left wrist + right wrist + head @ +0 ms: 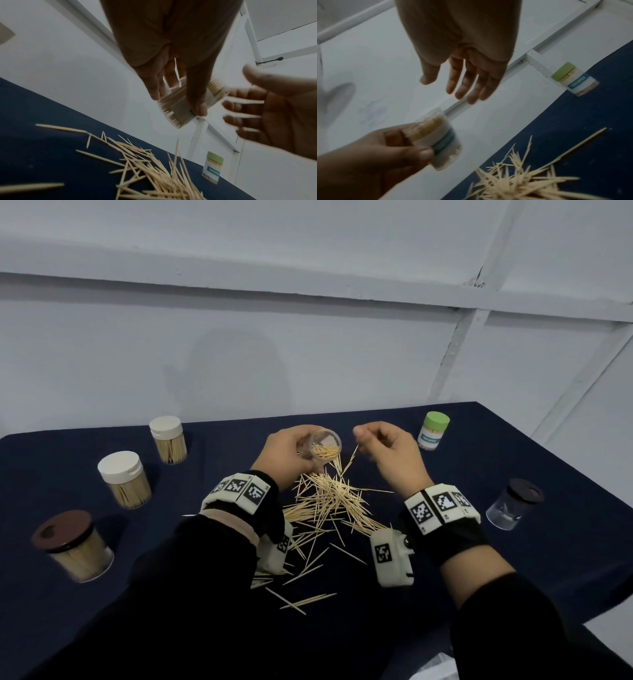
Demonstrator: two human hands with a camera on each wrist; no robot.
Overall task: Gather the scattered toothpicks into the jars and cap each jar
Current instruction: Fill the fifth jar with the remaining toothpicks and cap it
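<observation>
Above the dark blue tablecloth [479, 460], the left hand [286, 451] grips an uncapped clear jar [323, 445], fingers and thumb curled round its wall, the mouth tilted toward the right hand [390, 455] and partly filled with toothpicks. Just beside that mouth, the right hand hangs with fingers loosely spread and straight, holding nothing in the wrist views; one toothpick [353, 454] shows just below its fingertips in the head view. Beneath and between both hands lies the scattered toothpick pile [329, 501]. Beyond the right hand stands a green-capped jar [433, 430]; outward from its wrist, an empty dark-lidded jar [513, 503]. Left of the left hand stand three capped, filled jars [125, 479].
</observation>
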